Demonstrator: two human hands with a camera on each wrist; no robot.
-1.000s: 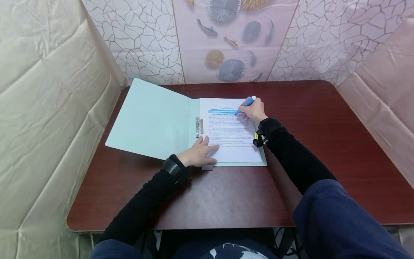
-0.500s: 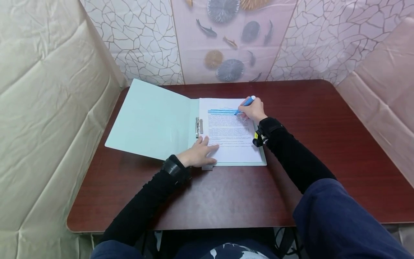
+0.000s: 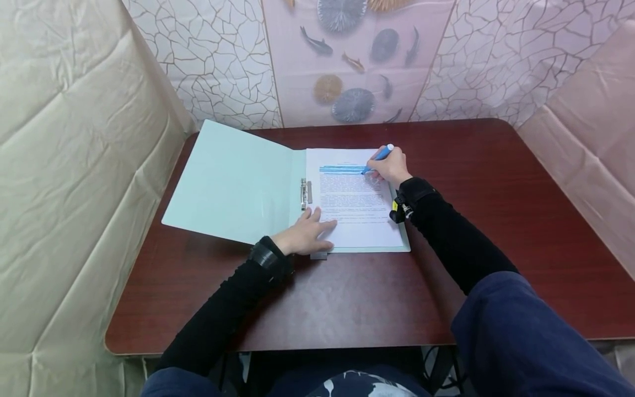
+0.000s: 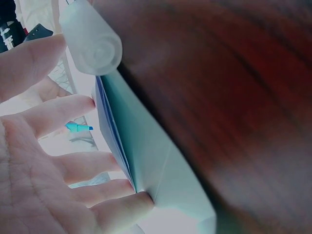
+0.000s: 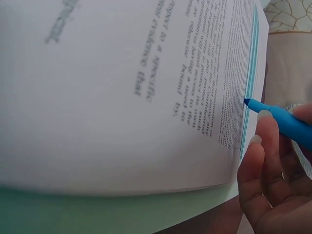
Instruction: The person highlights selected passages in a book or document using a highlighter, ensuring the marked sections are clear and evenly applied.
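Observation:
A printed page [image 3: 354, 231] lies in an open pale green folder [image 3: 233, 176]. My right hand [image 3: 392, 165] pinches a blue highlighter [image 3: 382, 154], its tip at the text near the top of the page. Blue highlighted lines [image 5: 250, 68] run along the top text in the right wrist view. With fingers spread, my left hand [image 3: 307, 234] rests on the page's lower left corner. The left wrist view shows its fingertips on the paper and folder edge, with the highlighter [image 4: 78, 127] beyond.
The dark red-brown table [image 3: 496, 220] carries the folder. A metal clip [image 3: 303, 193] sits at the folder's spine. A small grey piece [image 3: 318, 256] sticks out below the folder near my left hand. Patterned cloth [image 3: 367, 66] hangs behind the table.
The view has shifted very slightly. Both hands keep nearly the same place on the page, and the highlighter tip stays near the end of the blue lines.

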